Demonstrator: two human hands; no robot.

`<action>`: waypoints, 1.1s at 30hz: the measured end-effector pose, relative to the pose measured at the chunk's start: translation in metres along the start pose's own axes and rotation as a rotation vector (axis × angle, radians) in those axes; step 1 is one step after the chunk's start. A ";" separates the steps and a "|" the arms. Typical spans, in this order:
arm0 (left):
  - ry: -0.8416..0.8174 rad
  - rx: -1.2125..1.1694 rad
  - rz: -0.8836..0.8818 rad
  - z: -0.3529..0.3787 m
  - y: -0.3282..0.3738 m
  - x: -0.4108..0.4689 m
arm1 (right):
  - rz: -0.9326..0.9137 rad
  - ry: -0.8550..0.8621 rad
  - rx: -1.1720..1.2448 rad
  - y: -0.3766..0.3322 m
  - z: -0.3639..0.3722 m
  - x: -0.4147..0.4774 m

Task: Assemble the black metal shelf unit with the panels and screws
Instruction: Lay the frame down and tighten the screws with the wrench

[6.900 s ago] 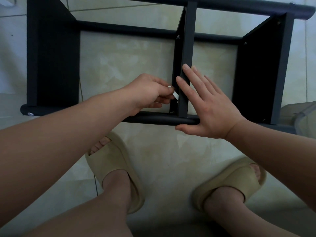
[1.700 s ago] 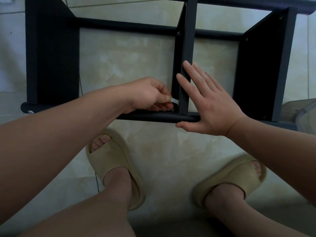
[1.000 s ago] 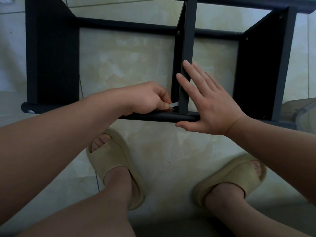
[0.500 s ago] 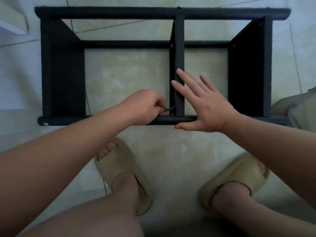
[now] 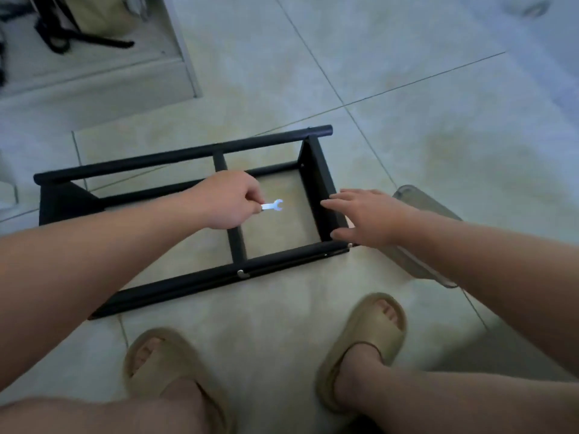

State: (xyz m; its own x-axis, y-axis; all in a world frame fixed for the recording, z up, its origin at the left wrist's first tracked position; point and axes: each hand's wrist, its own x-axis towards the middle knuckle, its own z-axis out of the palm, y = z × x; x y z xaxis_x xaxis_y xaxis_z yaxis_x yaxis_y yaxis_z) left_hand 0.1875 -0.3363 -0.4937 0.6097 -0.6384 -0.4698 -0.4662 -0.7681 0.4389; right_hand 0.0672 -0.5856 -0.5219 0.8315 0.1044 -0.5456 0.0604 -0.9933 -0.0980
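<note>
The black metal shelf unit (image 5: 175, 285) lies on its side on the tiled floor, with round rails front and back and black panels across them. My left hand (image 5: 227, 200) hovers over the middle panel (image 5: 237, 245) and pinches a small silver wrench (image 5: 273, 206) that points right. My right hand (image 5: 365, 216) reaches with straight, spread fingers to the right end panel (image 5: 318, 186), fingertips at its top edge. A silver screw head (image 5: 240, 273) shows on the front rail below the middle panel.
A clear plastic container (image 5: 419, 245) lies on the floor right of the shelf, partly under my right arm. My two feet in beige slippers stand in front of the shelf. A white ledge (image 5: 94, 86) with dark cords sits at the back left.
My view has pulled back and up from the shelf. My left hand has lifted the wrench off the middle panel's screw. My right hand has left the middle panel and moved to the right end panel.
</note>
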 end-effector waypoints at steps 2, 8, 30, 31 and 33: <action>-0.025 0.022 0.049 -0.003 0.036 0.019 | 0.063 0.017 -0.027 0.034 -0.001 -0.021; -0.065 0.013 0.135 0.025 0.130 0.085 | 0.181 0.055 -0.007 0.117 0.039 -0.072; -0.127 -0.124 0.127 0.187 0.231 0.176 | 0.474 0.203 0.393 0.188 0.160 -0.089; -0.098 -0.142 0.146 0.179 0.224 0.171 | 0.458 0.217 0.403 0.185 0.152 -0.088; -0.025 -0.173 0.170 0.160 0.205 0.157 | 0.425 0.246 0.419 0.176 0.133 -0.083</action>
State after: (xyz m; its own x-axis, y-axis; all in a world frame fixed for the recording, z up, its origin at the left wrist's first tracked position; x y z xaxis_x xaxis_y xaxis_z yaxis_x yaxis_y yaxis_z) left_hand 0.0846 -0.6018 -0.6000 0.5147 -0.7608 -0.3953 -0.4432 -0.6308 0.6369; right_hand -0.0647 -0.7631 -0.6050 0.8407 -0.3579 -0.4064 -0.4818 -0.8370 -0.2594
